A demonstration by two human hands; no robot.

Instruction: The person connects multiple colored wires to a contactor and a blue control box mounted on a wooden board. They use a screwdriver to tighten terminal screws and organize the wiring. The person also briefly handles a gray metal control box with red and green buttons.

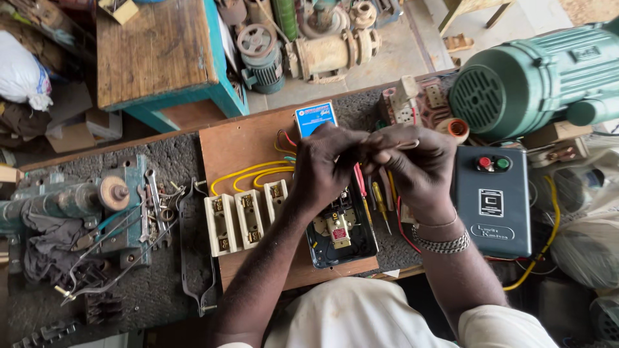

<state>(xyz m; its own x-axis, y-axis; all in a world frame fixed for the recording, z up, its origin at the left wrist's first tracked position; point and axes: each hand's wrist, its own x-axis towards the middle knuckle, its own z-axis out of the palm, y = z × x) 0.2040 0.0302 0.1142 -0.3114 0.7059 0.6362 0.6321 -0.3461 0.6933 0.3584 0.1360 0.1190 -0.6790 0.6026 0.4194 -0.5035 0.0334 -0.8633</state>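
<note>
- The left hand (pixel 329 164) and the right hand (pixel 412 164) meet fingertip to fingertip above the far edge of the flat brown wooden mounting board (pixel 242 145). Both are pinched narrow on something thin between them; it looks like a wire end, but the fingers hide it, so I cannot tell for sure.
- A thin red wire (pixel 359 180) hangs from under the left hand, over the open black switch box with a cream and brass mechanism (pixel 342 235) near the board's front edge.
- Three cream ceramic fuse holders (pixel 248 219) stand in a row on the board's left half. Looped yellow wires (pixel 248 173) run from them toward the hands.
- A yellow-handled screwdriver (pixel 380 203) lies just beside the switch box at the board's right edge, below the right hand.
- Judged from this grip, the work goes best with both wrists kept low and steady. The pinch should stay close to the wire's tip so it does not flex.
- A dark grey starter box with red and green push buttons (pixel 493 200) sits off the board's right edge, with a large green electric motor (pixel 541 77) behind it.
</note>
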